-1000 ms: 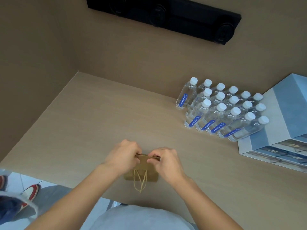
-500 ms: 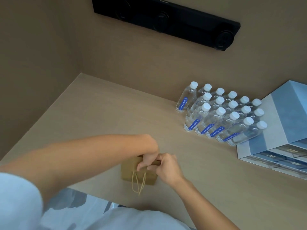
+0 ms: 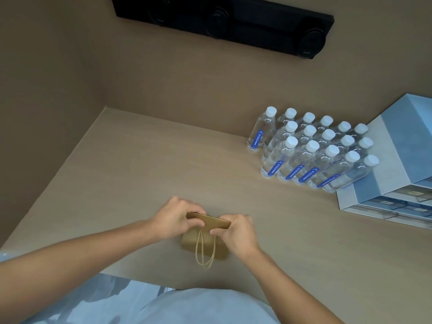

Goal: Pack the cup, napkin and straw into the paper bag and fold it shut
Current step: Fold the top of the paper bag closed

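Observation:
A small brown paper bag (image 3: pixel 205 246) stands near the front edge of the table (image 3: pixel 145 169). Its top is flattened into a folded strip, and its twine handles hang down the front face. My left hand (image 3: pixel 174 218) pinches the left end of that folded top. My right hand (image 3: pixel 236 232) pinches the right end. The cup, napkin and straw are not visible; the bag's inside is hidden.
Several clear water bottles (image 3: pixel 311 150) with white caps stand in rows at the back right. A blue-grey drawer box (image 3: pixel 402 160) sits to their right. A black bar (image 3: pixel 222 22) is mounted on the back wall. Walls close off the left and back.
My left arm swung across the front of the view half a second ago and has dropped back. Both hands again hold the bag's folded top at its two ends.

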